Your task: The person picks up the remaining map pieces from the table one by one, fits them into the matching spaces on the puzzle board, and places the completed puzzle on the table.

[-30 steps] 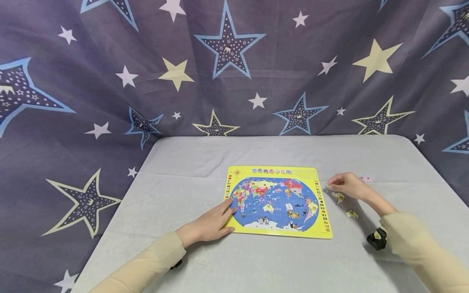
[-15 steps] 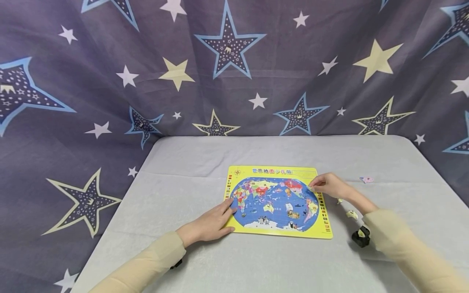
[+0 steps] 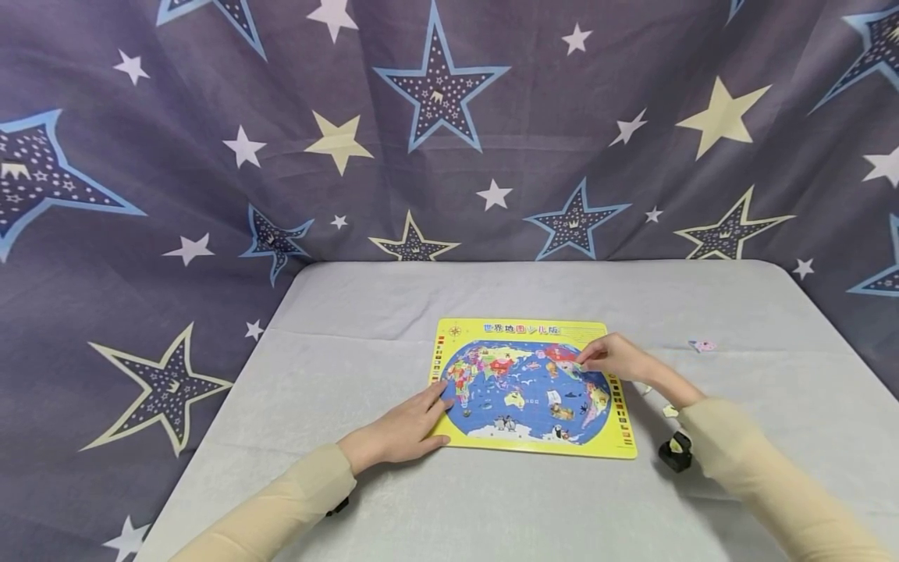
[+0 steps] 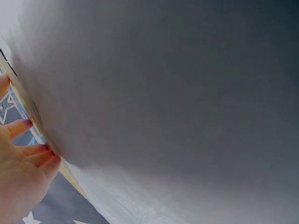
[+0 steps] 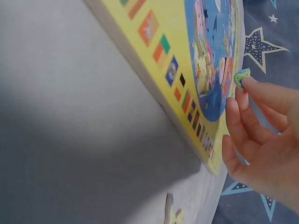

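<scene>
Sm. green-blue piece (image 5: 242,78) is up by the map's far R part, at the R hand's (image 3: 614,357) fingertips; can't tell if it touches the board (image 3: 537,389). R hand pinches it btwn thumb & index finger, other fingers loosely bent. Board lies flat, yellow border w/ flags (image 5: 171,70) down its R side, blue world map inside. L hand (image 3: 406,425) rests on the board's near L corner, fingers straight & spread, nothing gripped.

R of board, 3 loose bits on the table (image 3: 365,312): a pink bit (image 3: 703,346), farthest out, & 2 pale yellow bits (image 3: 670,410) nearer, both partly hidden by the R arm. Black device (image 3: 676,452) under R wrist, another partly visible under L. Both sleeves (image 3: 765,460) beige. Behind: dark curtain (image 3: 492,109) w/ stars, approx. purple-gray.
</scene>
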Motion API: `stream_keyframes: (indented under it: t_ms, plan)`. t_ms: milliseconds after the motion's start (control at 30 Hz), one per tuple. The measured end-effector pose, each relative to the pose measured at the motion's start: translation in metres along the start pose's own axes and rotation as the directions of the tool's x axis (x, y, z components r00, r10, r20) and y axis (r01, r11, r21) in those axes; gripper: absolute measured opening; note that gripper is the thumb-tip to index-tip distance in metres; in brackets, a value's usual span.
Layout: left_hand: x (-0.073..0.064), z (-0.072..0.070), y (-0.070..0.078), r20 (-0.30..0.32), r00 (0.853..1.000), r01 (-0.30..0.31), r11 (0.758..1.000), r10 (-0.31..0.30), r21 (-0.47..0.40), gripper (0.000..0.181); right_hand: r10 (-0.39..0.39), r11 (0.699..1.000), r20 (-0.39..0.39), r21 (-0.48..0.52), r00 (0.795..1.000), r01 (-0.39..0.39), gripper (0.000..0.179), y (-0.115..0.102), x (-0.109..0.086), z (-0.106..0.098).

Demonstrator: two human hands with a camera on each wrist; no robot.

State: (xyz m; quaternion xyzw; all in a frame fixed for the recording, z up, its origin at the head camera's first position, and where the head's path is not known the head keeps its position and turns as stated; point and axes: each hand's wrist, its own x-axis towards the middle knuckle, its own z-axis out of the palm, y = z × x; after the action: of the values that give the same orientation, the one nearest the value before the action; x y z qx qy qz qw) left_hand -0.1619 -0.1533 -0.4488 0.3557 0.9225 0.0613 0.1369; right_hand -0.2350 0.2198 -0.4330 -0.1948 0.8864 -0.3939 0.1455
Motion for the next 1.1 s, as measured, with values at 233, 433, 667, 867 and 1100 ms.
stream_keyframes:
  t_ms: [233,433,667,867,1100]
  plan:
    - [-0.0004,-0.0004,0.0003,0.004,1.000,0.005,1.000,-0.005,-0.005,0.061,-0.011,1.000,0.033,0.023,0.999,0.011,0.014,0.0003,0.0030,0.0022]
    - [-0.0006,-0.0002,0.0003,-0.007,1.000,-0.002,1.000,0.002,0.001,0.060,-0.006,0.999,0.059,0.048,0.998,0.003,0.013,0.0017,0.0048,0.0043]
    - [-0.0006,-0.0002,0.0004,-0.008,1.000,-0.004,1.000,0.004,-0.001,0.060,-0.009,0.998,0.066,0.055,0.998,0.006,0.013,0.0021,0.0063,0.0061]
    - [-0.0002,0.0002,0.0000,-0.005,1.000,-0.001,1.000,0.001,0.000,0.060,0.012,0.998,0.071,0.063,0.997,-0.017,0.014,0.0027,0.0078,0.0068]
    - [0.0004,0.0014,-0.0009,-0.003,1.000,-0.003,1.000,0.003,0.004,0.060,-0.015,0.999,0.064,0.046,0.998,0.012,0.013,0.0020,0.0079,0.0079]
